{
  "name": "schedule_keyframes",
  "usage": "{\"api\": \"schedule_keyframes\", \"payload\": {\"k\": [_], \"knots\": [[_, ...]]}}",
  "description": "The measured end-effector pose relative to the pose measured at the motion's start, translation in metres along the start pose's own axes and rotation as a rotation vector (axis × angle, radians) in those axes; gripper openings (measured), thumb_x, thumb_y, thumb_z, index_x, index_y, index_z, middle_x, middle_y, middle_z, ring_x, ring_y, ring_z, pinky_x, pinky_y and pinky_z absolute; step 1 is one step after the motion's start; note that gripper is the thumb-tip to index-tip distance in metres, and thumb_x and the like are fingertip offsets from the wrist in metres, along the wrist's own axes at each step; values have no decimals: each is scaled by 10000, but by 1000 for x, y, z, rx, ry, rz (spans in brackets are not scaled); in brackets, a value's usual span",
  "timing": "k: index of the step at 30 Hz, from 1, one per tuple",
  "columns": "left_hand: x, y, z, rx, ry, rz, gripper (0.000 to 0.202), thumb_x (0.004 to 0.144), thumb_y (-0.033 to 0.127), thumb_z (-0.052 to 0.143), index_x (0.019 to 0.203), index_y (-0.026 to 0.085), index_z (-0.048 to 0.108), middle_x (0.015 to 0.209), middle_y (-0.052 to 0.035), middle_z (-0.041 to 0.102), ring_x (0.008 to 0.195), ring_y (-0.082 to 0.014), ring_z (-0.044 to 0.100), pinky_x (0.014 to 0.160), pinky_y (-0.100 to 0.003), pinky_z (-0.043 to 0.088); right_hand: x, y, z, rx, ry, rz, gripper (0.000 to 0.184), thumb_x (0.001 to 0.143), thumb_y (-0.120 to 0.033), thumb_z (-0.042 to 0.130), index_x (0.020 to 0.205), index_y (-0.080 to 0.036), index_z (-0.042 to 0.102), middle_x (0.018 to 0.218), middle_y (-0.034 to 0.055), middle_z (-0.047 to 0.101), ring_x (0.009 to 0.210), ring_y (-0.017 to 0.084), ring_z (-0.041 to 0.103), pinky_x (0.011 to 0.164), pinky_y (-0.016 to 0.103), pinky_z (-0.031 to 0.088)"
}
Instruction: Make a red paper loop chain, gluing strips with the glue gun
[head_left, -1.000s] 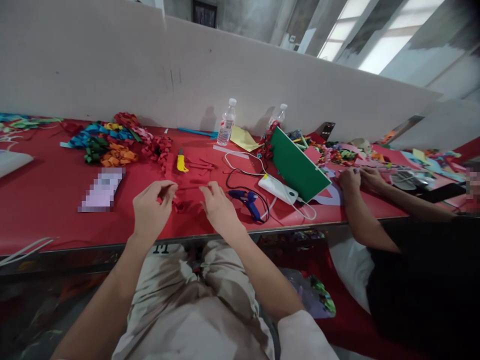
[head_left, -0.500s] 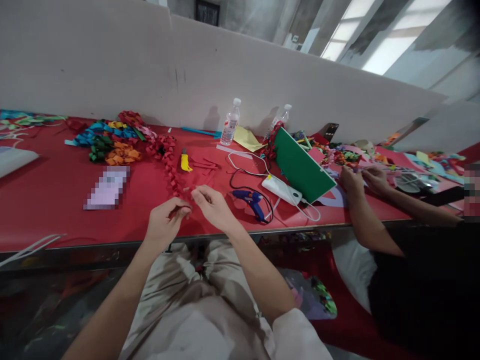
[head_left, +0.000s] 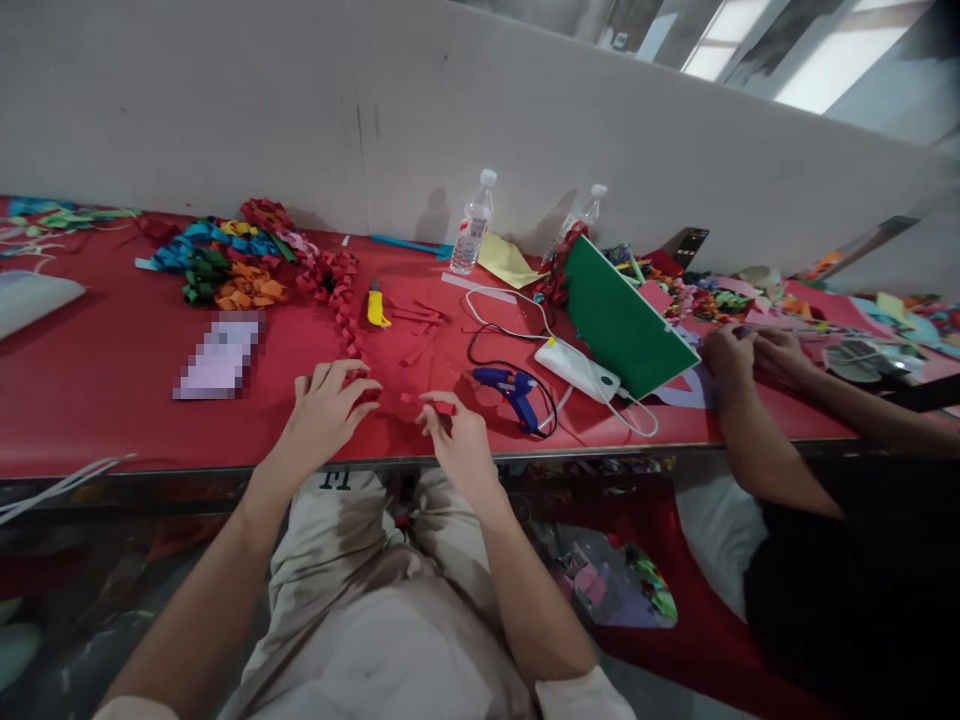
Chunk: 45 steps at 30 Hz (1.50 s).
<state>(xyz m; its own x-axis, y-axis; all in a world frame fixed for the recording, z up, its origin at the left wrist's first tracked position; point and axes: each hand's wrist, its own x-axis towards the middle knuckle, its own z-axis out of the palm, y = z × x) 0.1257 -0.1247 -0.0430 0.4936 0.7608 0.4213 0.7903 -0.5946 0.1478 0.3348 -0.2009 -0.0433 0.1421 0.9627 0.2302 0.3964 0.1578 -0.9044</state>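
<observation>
My left hand (head_left: 322, 410) rests at the near end of a red paper chain (head_left: 346, 330), its fingers curved around the last links, which they partly hide. Between the thumb and fingers of my right hand (head_left: 461, 445) is a red paper strip (head_left: 439, 405), its tip pointing left toward the chain. The hands are apart, just above the table's front edge. Several loose red strips (head_left: 424, 318) lie beyond them, beside a yellow-handled cutter (head_left: 377, 308). To the right of my right hand, a blue glue gun (head_left: 514, 395) lies on its side.
A white power strip (head_left: 577, 368) with cables and a leaning green board (head_left: 619, 320) stand right. Water bottles (head_left: 471, 230) are at the back. Coloured paper chains (head_left: 225, 262) and a blurred-out phone-like item (head_left: 221, 358) lie left. A co-worker's hands (head_left: 739, 355) work at far right.
My hands have moved apart. The right hand has shifted right and lower with a red strip now showing in it; the left hand's fingers have spread somewhat. The view has tilted slightly.
</observation>
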Motion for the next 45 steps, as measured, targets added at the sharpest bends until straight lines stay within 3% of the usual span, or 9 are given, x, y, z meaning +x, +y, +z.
{"api": "schedule_keyframes", "payload": {"k": [5, 8, 12, 20, 28, 31, 35, 40, 45], "knots": [[7, -1, -4, -18, -69, 93, 351, 929, 287, 586, 1280, 301, 593, 1412, -76, 565, 1171, -305, 514, 868, -445, 378, 2, 0, 0, -102, 20, -11, 301, 965, -411, 506, 1029, -184, 693, 763, 41, 696, 660, 166, 628, 673, 268, 468], [14, -4, -7, -44, -93, 127, 323, 904, 221, 598, 1216, 298, 631, 1400, -68, 574, 1164, -308, 514, 875, -447, 362, 2, 3, -1, -116, 43, -3, 307, 962, -412, 507, 1029, -181, 698, 743, 41, 690, 652, 170, 620, 673, 272, 462], [18, -3, -8, -223, -49, 36, 218, 915, 324, 607, 1125, 268, 631, 1241, -71, 665, 1111, -285, 546, 895, -433, 348, 3, 4, 0, -14, 7, 12, 292, 952, -402, 527, 1039, -176, 690, 727, 33, 680, 653, 166, 641, 657, 263, 473], [8, 7, 2, -469, 13, -148, 382, 852, 419, 686, 1185, 244, 619, 1170, -70, 701, 1123, -273, 611, 1011, -459, 359, 14, -3, 20, 351, -41, 42, 219, 908, -363, 572, 1039, -199, 636, 766, 8, 686, 724, 149, 685, 710, 257, 526], [4, 16, 5, -825, 271, -224, 241, 932, 394, 594, 1048, 207, 692, 1167, -84, 717, 993, -180, 655, 789, -284, 480, 25, -7, 43, 561, 24, 192, 304, 743, -376, 726, 906, -214, 528, 730, -1, 696, 642, 157, 700, 596, 248, 535], [4, 15, 9, -804, 293, -283, 272, 933, 399, 590, 1082, 194, 688, 1121, -82, 718, 925, -163, 645, 790, -281, 478, 25, -12, 44, 545, 66, 112, 250, 788, -376, 694, 935, -195, 604, 915, 48, 723, 701, 139, 681, 636, 252, 552], [2, 18, 12, -706, 296, -304, 282, 925, 408, 601, 1075, 185, 688, 1000, -62, 718, 766, -139, 608, 748, -278, 488, 26, -18, 46, 601, 234, 66, 324, 905, -372, 566, 1169, -185, 589, 1112, 94, 700, 724, 121, 646, 664, 262, 557], [2, 32, 6, -588, 413, -112, 167, 911, 319, 636, 1008, 195, 693, 1028, -76, 716, 978, -183, 648, 915, -317, 504, 29, -20, 50, 389, 365, 47, 376, 957, -335, 477, 1276, -177, 600, 1068, 101, 707, 817, 160, 654, 787, 299, 561], [3, 40, 11, -784, 409, -196, 222, 927, 309, 611, 1093, 177, 677, 1016, -79, 721, 885, -158, 680, 845, -285, 543, 25, -19, 43, -84, 315, -223, 415, 954, -182, 417, 1287, -221, 662, 1068, 104, 634, 921, 170, 634, 878, 275, 523]]}}
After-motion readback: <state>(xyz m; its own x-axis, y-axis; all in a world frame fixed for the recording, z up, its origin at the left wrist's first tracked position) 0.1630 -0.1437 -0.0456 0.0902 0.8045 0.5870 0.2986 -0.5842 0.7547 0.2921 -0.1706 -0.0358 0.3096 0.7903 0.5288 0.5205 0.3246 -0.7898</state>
